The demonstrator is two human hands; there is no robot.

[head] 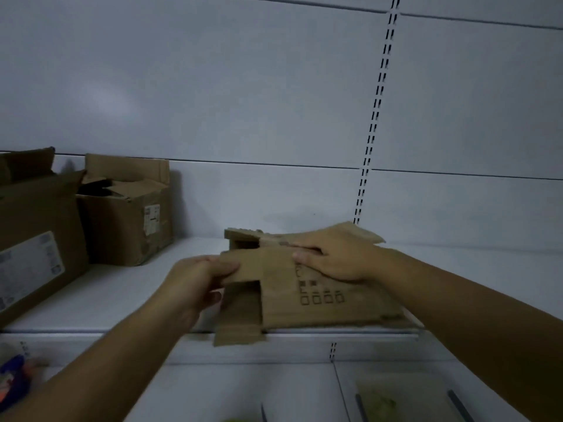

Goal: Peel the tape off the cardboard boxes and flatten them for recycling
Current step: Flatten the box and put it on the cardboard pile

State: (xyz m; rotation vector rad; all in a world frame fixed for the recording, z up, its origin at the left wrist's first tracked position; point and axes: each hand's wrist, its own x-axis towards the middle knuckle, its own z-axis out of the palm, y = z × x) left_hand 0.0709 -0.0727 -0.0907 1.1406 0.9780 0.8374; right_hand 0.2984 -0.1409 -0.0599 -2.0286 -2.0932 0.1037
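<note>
The left hand (201,278) is pinching the end flap (248,264) of the brown half-collapsed cardboard box (320,309) — the right hand (332,258), fingers straight, is pressing down on its top — so steady pressure while folding along the crease is looking wisest.

Three cardboard boxes (320,300) (122,220) (36,226), two hands (195,281) (338,257)

**White shelf (137,287) and its load**

A partly flattened box (335,306) lies at the shelf's middle, with one flap overhanging the front edge at six o'clock. At nine o'clock stands a large open box (36,226) bearing a label. Just beside it, toward ten o'clock, stands a smaller open box (122,220).
</note>
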